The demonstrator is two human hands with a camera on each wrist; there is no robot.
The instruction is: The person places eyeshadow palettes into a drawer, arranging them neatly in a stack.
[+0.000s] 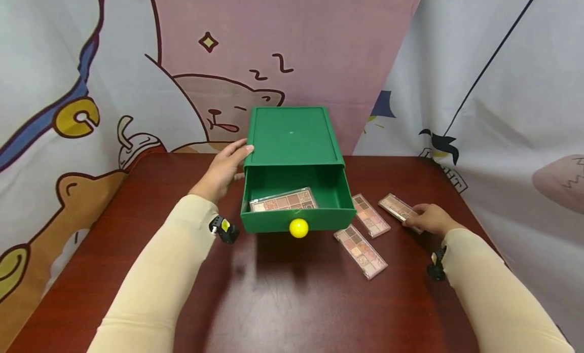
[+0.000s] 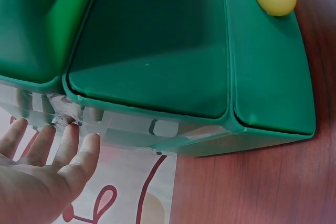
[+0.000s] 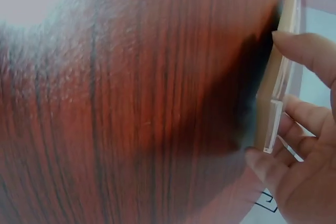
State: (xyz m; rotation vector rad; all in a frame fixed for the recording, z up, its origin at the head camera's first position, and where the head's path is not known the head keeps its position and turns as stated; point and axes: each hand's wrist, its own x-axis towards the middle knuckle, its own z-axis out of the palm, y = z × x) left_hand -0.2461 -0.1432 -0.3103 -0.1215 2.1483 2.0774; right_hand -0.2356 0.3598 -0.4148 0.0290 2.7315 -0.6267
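Note:
A green box (image 1: pixel 292 135) stands on the table with its drawer (image 1: pixel 264 222) pulled out toward me. One eyeshadow palette (image 1: pixel 292 200) lies inside the drawer, partly hidden by the front panel with its yellow knob (image 1: pixel 298 228). My left hand (image 1: pixel 222 170) rests along the box's left side, fingers fairly straight; in the left wrist view the fingertips (image 2: pixel 90 142) are right at that side wall. Out to the right, my right hand (image 1: pixel 433 219) pinches another palette (image 1: pixel 396 207) by its edges. The right wrist view shows this palette (image 3: pixel 268 121) between thumb and fingers, tilted over the tabletop.
Two more eyeshadow palettes, one nearer (image 1: pixel 360 251) and one farther (image 1: pixel 370 216), lie on the table just right of the drawer. The dark red wooden table (image 1: pixel 274 307) ends at a printed cloth backdrop (image 1: pixel 337 48) behind and beside it.

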